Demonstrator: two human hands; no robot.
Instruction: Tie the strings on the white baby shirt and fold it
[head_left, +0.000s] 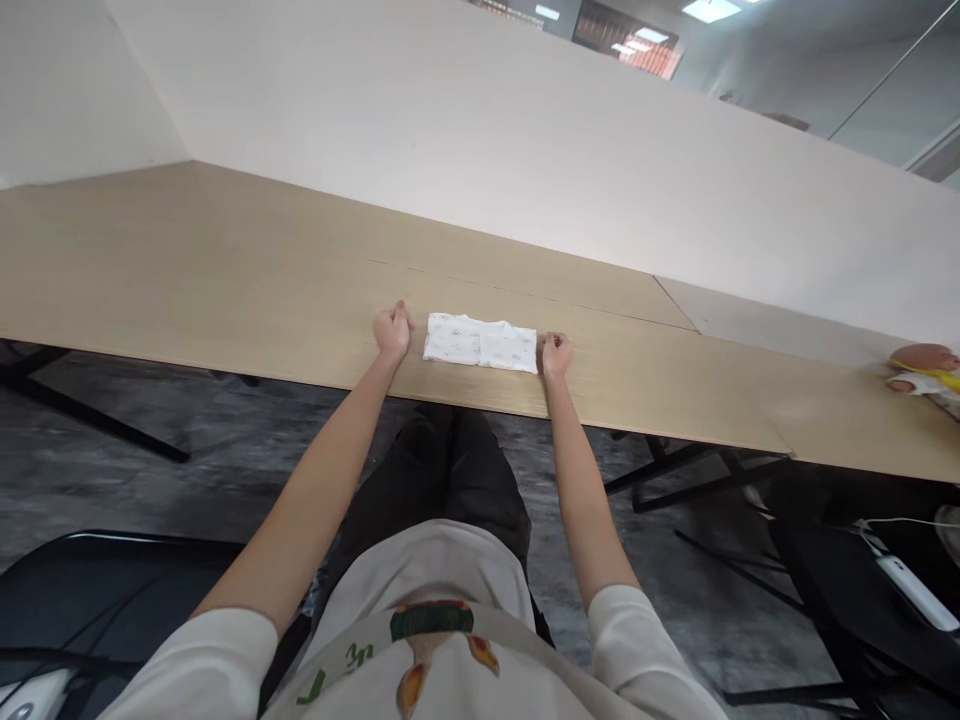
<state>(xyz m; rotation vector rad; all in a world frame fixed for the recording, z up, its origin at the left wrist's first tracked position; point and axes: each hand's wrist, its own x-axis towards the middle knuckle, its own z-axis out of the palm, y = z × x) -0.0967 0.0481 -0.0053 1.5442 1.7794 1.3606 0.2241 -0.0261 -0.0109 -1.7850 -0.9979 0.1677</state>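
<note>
A folded white cloth [480, 343] with a small scattered print lies flat on the wooden table [247, 270] in front of me. Its shape is a wide, low rectangle with a fold line near the middle and a slightly uneven far edge. Just off its left end is my left hand [394, 329], fingers curled in, a small gap between it and the cloth. My right hand [556, 355] rests at the right end, its fingers bent together close against the cloth's edge. Nothing shows in either hand; whether the right fingertips touch the fabric is hard to tell.
A white partition [450, 130] runs along the table's far side. On the far right end sits a doll [926, 370] with some yellow on it. Black chairs [112, 590] stand on both sides below the table, with a white device [919, 592] and cable on the right one.
</note>
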